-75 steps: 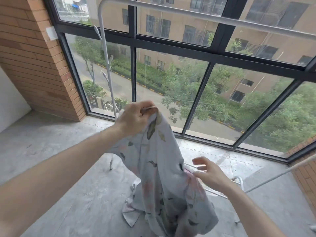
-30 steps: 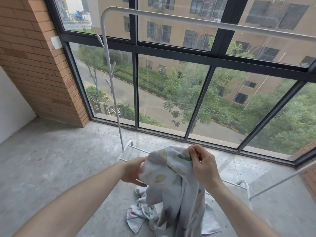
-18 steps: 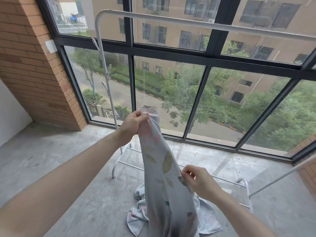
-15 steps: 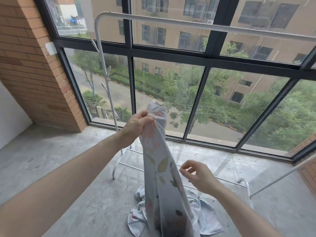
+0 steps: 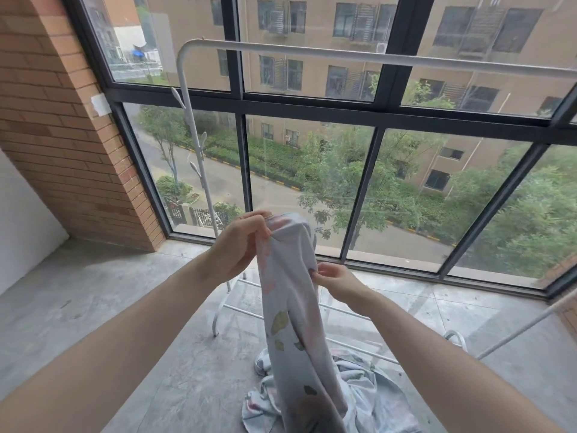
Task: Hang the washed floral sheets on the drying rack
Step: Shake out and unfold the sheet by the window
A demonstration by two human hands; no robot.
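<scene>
Two bare forearms reaching forward from the lower edge, over a grey concrete floor (image 5: pixel 93 292). Between them, a pale floral sheet (image 5: pixel 290 307) drawn up in a long, narrow, twisted column, its lower part heaped on the floor at the foot of the drying rack. Left hand (image 5: pixel 240 245) raised, fingers and thumb curled and pinching the sheet's bunched top edge. Right hand (image 5: pixel 335 281) lower and just to the right, fingertips pinching a fold at the side of the cloth. Just behind the sheet, the low rails and curved feet of a white metal drying rack (image 5: pixel 312 54), its upright post rising at left with small hook-like pegs, its top bar running bare across to the right, above both hands. To the left, a brick pillar (image 5: pixel 62 135). Beyond, a tall dark-framed window (image 5: pixel 387 110), with trees, a road and a beige apartment block outside.
</scene>
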